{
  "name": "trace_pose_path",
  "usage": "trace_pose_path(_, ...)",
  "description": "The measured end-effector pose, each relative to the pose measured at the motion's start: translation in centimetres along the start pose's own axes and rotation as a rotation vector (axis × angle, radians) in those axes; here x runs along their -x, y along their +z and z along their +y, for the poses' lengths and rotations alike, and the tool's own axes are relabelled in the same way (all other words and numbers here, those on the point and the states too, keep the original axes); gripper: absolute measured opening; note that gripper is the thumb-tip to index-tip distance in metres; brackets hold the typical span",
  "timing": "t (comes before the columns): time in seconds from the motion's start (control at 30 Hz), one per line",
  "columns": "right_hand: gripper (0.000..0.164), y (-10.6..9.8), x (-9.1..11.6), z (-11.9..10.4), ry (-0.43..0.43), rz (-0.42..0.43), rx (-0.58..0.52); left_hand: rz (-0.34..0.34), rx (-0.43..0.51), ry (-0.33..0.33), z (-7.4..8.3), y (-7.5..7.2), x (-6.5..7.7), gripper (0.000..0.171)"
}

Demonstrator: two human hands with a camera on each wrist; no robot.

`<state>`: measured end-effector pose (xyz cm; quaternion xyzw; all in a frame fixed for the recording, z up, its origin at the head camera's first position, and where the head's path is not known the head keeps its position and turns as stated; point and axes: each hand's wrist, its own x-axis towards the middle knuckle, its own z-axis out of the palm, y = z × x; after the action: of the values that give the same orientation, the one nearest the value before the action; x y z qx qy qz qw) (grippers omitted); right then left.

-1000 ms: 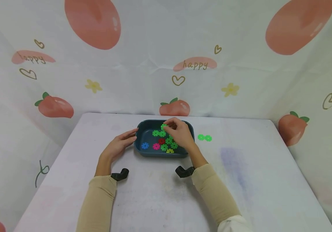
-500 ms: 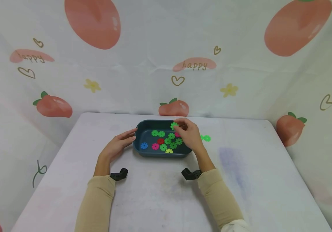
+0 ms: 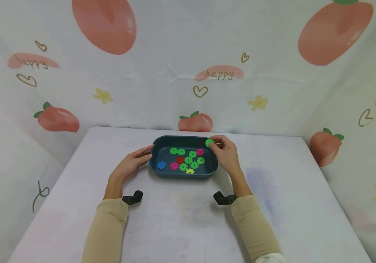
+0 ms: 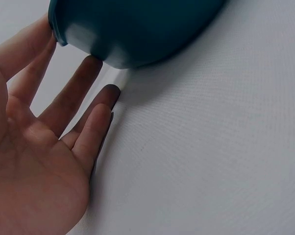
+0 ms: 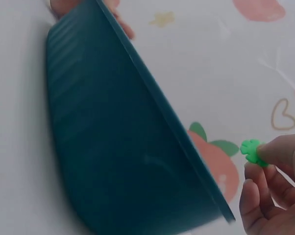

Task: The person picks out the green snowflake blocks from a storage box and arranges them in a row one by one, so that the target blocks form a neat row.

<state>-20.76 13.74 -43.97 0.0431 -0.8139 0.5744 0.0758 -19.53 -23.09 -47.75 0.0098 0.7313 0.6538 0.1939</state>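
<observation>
Between thumb and fingers, my right hand (image 3: 226, 152) pinches a green notched disc (image 3: 209, 143), a flower-like plastic piece, over the right rim of a dark teal basin (image 3: 184, 175). In the right wrist view the same green disc (image 5: 253, 151) shows beside the basin's outer wall (image 5: 113, 127). My left hand (image 3: 130, 165) lies along the basin's left end, fingers extended. The left wrist view has its fingertips (image 4: 94, 62) right at the basin's wall (image 4: 142, 29). Inside the basin lie several discs: green ones (image 3: 188, 160), a blue one (image 3: 161, 165), a red one (image 3: 180, 160), pink ones (image 3: 174, 166) and a yellow one (image 3: 190, 171).
The basin stands on a white table (image 3: 175, 223) toward its far edge. Behind hangs a pale printed cloth (image 3: 161, 73) with peaches, hearts and lettering. A black wrist device (image 3: 133, 198) sits at the left cuff, another (image 3: 224, 198) at the right.
My right hand has moved right with the green disc, from over the basin's middle to its right rim. It now covers the two green discs on the table. My left hand stays at the basin.
</observation>
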Motion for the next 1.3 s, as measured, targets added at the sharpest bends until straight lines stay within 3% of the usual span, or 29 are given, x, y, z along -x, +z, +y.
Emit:
trace_pose_path(0.73, 0.027, -4.6, 0.6, 4.0, 0.103, 0.088, 0.047, -0.007, 0.023, 0.006, -0.2, 0.1, -0.2, 0.061)
trace_pose_path(1.0, 0.025, -6.4, 0.9, 5.5, 0.163, 0.125, 0.195, -0.01, 0.025, 0.002, -0.1, 0.0, -0.1, 0.06)
trace_pose_path(1.3, 0.025, -7.6, 1.1, 7.1, 0.222, 0.163, 0.264, -0.01, 0.029, -0.003, -0.1, -0.1, -0.2, 0.061)
